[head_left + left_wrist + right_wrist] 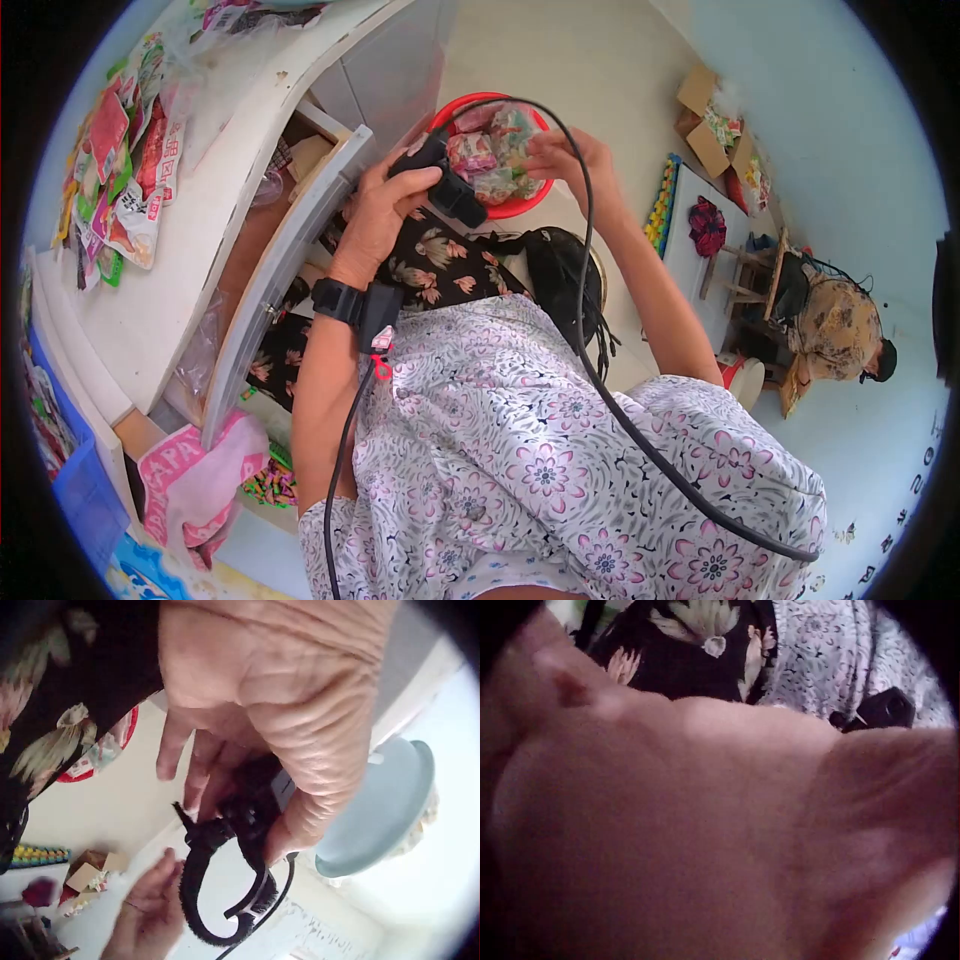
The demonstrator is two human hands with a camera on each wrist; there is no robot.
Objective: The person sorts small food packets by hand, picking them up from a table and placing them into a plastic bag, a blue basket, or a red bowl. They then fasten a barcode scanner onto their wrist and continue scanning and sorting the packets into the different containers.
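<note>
My left hand (375,225) grips a small black camera with a strap (455,190), its thumb along the top. In the left wrist view the strap (193,892) hangs in an unfastened-looking loop beneath the left hand (277,682). A black cable (580,240) arches from this device past my right forearm. My right hand (578,165) is raised beside the device, apart from it, with fingers loosely bent and nothing seen in them. Close-up skin of the right hand (667,817) fills most of the right wrist view. Another black camera (380,315) is strapped on my left wrist.
A red basin (545,197) with plastic-wrapped packages (472,155) stands on the floor ahead. At left, an open drawer (235,340) juts from a white counter (215,150) bearing snack packets (120,180). To the right are a cardboard box (705,140) and a wooden stool (750,280).
</note>
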